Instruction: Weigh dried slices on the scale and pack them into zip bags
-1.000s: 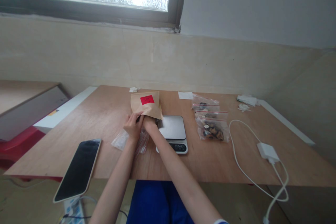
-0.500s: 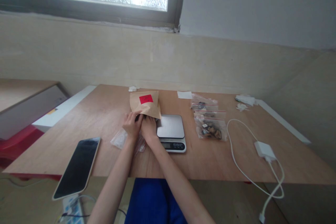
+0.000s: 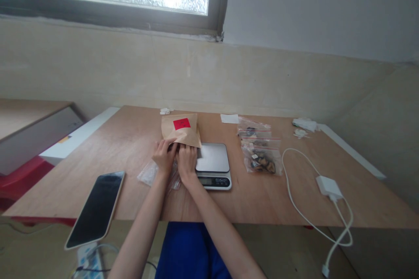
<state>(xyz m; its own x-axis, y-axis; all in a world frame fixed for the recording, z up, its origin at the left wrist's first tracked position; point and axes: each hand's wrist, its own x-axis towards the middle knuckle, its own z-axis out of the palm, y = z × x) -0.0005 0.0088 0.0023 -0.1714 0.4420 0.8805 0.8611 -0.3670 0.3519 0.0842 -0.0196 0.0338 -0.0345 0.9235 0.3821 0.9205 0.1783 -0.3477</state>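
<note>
A brown paper bag (image 3: 170,130) with a red label lies on the table, its mouth facing me. My left hand (image 3: 163,155) is closed on the left side of that mouth, thumb and fingers pinching the paper. At the opening, my right hand (image 3: 186,160) has its fingertips inside the bag, so what they touch is hidden. Just right of that hand stands a kitchen scale (image 3: 212,158) with a bare metal plate. Clear plastic bags (image 3: 149,174) lie under and beside my left wrist.
Zip bags holding dark dried pieces (image 3: 262,161) lie right of the scale. A white adapter with its cable (image 3: 329,187) is farther right. A tablet (image 3: 96,209) overhangs the front edge at left. A white paper slip (image 3: 229,118) and scraps lie at the back.
My right hand has turned slightly and shifted a little right at the bag's mouth, its knuckles now more visible. My left hand keeps its hold on the bag.
</note>
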